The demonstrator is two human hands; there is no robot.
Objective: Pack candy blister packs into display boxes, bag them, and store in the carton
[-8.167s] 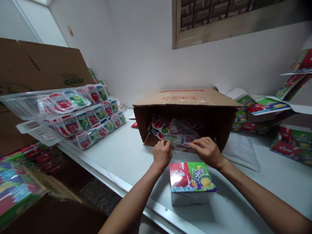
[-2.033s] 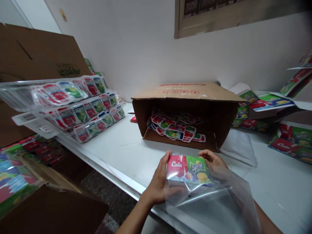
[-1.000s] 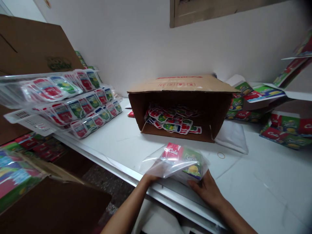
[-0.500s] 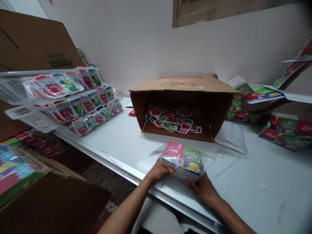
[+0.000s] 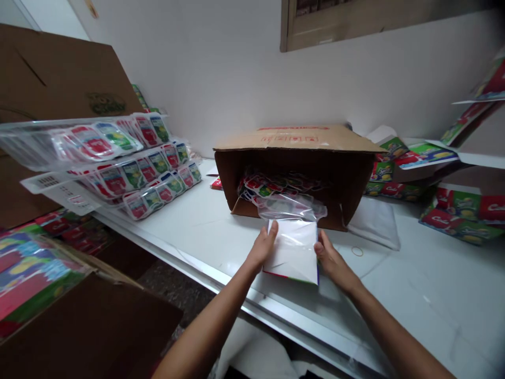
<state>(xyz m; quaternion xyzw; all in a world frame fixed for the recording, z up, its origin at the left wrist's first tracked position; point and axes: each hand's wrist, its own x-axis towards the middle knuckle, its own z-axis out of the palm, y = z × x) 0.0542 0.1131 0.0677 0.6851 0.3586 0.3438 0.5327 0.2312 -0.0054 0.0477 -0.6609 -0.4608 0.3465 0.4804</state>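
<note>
Between my two hands is a small carton in a clear plastic bag [image 5: 295, 251], its plain white side facing me and a red and green edge showing at the bottom. My left hand [image 5: 265, 246] grips its left side, thumb on the white face. On the right side my right hand [image 5: 330, 259] is closed around the edge. The loose end of the bag points away from me, toward an open cardboard box [image 5: 290, 138] lying on its side. Inside that box lie several cola and lemon shaped packets [image 5: 262, 184], partly covered by the bag.
Clear packs of red and green packets [image 5: 138, 173] are stacked at the left beside a large carton [image 5: 71, 73]. Printed cartons [image 5: 460, 216] stand at the right. A rubber band [image 5: 357, 251] and a flat clear bag [image 5: 376, 223] lie on the white table [image 5: 418, 295].
The bagged carton has been turned over, from its printed Cola and Sprite face to its white side. Both hands have moved up to its sides, and the bag's loose end now points away.
</note>
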